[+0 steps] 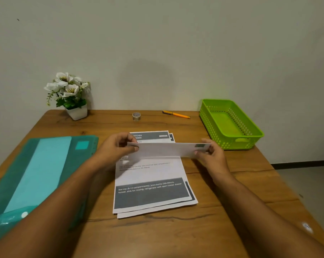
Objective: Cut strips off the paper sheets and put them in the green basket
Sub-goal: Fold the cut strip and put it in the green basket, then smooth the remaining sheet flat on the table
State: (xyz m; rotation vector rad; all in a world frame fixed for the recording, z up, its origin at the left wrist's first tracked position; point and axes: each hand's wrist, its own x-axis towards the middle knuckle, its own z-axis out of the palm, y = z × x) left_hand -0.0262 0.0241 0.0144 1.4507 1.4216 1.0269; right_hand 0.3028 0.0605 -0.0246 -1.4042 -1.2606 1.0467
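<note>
While both hands pinch a paper strip (168, 149) above the printed sheets (151, 185) | left hand (116, 148) and right hand (211, 153) fingers pressed on its ends | advice: carry it level to the green basket (257, 135) | count: 1 strip, 1 empty basket, at least 2 sheets on the surface (222, 211)

Top sheet (150, 175) of the stack: dark header band at its far end carries the word "KITCHEN" in white. Small labels beside and beneath it are too small to read. Below the header, a partial word ending "...bes" shows.

Mid-sheet: several lines of small body print, blurred, not legible.

Dark band at the near end, white print: "Ice tray (6-12 compartments), juice bottle (200-500ml), funnel, sink for rinsing, refrigerator with open freezer drawer".

Strip (168, 149): a dark patch at its right end, unreadable.
</note>
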